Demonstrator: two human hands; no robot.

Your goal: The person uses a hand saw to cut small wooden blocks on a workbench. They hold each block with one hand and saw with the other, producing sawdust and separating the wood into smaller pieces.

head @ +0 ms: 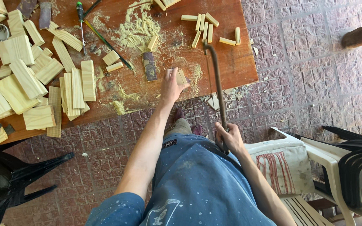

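Seen from above, a reddish-brown wooden table [239, 62] stands on a floor of pinkish paving tiles [315, 75], its top dusted with pale sawdust [137, 27]. At the near edge of the table, the fingers of the left hand [171, 86] are closed around a small pale wood block [181, 77], pressing it down against the tabletop; the bare left arm reaches forward from a paint-speckled blue shirt [189, 184]. Just left of that hand lies a dark strip that looks like sandpaper or a file [149, 66]. The right hand [228, 139] is lower, off the table and over the person's lap, its fingers wrapped tight around the handle of a hacksaw [216, 83], whose rusty frame slants up and away so that its far end hangs over the table just right of the block. Beyond it, small cut wood sticks [206, 27] lie scattered near the far right of the table. On the left half, many larger pale wood offcuts [30, 79] are heaped and laid side by side, with a green-handled screwdriver [81, 21] near the far edge. A white plastic chair with a striped cloth [285, 163] stands at the person's right, and a black chair [13, 180] at the left.
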